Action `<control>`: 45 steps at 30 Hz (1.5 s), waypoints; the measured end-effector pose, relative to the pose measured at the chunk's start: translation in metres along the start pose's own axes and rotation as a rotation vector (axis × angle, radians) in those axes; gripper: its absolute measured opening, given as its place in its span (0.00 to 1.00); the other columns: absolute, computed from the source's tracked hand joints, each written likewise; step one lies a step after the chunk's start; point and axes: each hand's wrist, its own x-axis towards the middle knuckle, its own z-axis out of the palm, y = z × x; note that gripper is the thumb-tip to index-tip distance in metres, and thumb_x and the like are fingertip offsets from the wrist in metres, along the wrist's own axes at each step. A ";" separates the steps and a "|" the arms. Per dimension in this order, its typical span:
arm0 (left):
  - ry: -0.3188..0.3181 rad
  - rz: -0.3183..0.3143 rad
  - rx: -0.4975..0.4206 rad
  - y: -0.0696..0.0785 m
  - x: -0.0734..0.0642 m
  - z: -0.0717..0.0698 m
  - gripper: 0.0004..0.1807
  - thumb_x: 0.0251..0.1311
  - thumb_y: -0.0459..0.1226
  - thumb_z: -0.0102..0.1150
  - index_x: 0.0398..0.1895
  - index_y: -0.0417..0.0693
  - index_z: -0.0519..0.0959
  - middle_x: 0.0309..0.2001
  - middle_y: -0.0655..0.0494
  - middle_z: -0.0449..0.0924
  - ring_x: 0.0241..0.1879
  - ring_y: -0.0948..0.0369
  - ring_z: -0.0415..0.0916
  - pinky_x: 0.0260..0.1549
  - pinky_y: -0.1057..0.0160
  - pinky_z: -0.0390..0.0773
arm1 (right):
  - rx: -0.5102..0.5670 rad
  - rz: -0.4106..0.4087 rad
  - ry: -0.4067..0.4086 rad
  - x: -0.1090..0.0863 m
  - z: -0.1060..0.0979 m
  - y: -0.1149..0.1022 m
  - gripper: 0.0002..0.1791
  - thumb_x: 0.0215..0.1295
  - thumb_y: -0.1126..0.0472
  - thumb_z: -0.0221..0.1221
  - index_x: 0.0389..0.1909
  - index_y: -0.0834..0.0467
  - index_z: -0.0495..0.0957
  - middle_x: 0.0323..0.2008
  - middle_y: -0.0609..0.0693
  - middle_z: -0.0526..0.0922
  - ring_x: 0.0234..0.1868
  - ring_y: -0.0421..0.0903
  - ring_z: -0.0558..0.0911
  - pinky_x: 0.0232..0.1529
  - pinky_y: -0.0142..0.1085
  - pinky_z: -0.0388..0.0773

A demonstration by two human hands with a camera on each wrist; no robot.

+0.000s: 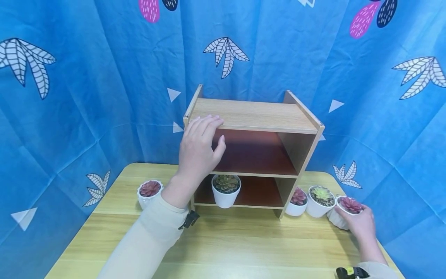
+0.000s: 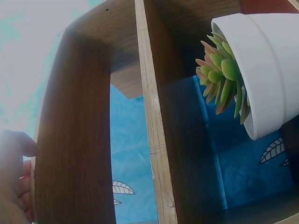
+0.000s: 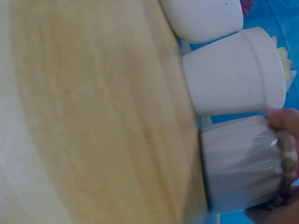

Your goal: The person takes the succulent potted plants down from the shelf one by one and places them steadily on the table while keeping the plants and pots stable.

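My left hand touches the front left edge of the top board of a wooden shelf, fingers fairly straight and thumb apart below them. Below that hand, a green succulent in a smooth white pot stands at the front of the lower shelf; in the left wrist view this white pot appears sideways. At the far right, my right hand grips a potted dark pink succulent by the rim. Its ribbed white pot stands close over the tabletop in the right wrist view.
Left of the shelf is another white pot with a reddish succulent. Between the shelf and my right hand stand a pink succulent pot and a light green succulent pot. A blue patterned curtain surrounds the wooden table.
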 end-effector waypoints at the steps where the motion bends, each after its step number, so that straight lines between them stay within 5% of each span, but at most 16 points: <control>1: 0.001 0.000 0.002 0.000 0.000 0.000 0.21 0.62 0.39 0.62 0.58 0.45 0.80 0.60 0.50 0.80 0.65 0.53 0.72 0.72 0.56 0.58 | -0.008 -0.003 -0.015 0.001 -0.001 0.000 0.63 0.58 0.39 0.68 0.72 0.79 0.43 0.66 0.83 0.54 0.66 0.77 0.59 0.68 0.65 0.55; 19: 0.004 0.006 0.000 -0.001 -0.002 0.002 0.20 0.64 0.40 0.58 0.58 0.44 0.80 0.60 0.50 0.80 0.65 0.53 0.72 0.72 0.56 0.58 | -0.054 -0.021 -0.098 0.001 -0.005 -0.001 0.63 0.60 0.41 0.66 0.71 0.81 0.40 0.65 0.86 0.51 0.65 0.80 0.57 0.67 0.67 0.54; 31: 0.003 0.006 0.006 -0.002 -0.001 0.003 0.21 0.64 0.40 0.57 0.59 0.44 0.79 0.61 0.50 0.79 0.65 0.53 0.72 0.72 0.56 0.58 | -0.274 -0.039 -0.232 -0.007 -0.024 -0.027 0.66 0.66 0.34 0.56 0.66 0.87 0.32 0.60 0.90 0.47 0.62 0.85 0.55 0.64 0.71 0.55; 45: 0.001 0.008 0.003 -0.001 0.000 0.004 0.21 0.64 0.40 0.58 0.59 0.44 0.79 0.61 0.49 0.79 0.65 0.52 0.71 0.73 0.56 0.56 | -0.377 -0.139 -0.167 -0.015 -0.035 -0.036 0.57 0.67 0.36 0.55 0.58 0.91 0.50 0.47 0.87 0.62 0.48 0.81 0.68 0.47 0.69 0.70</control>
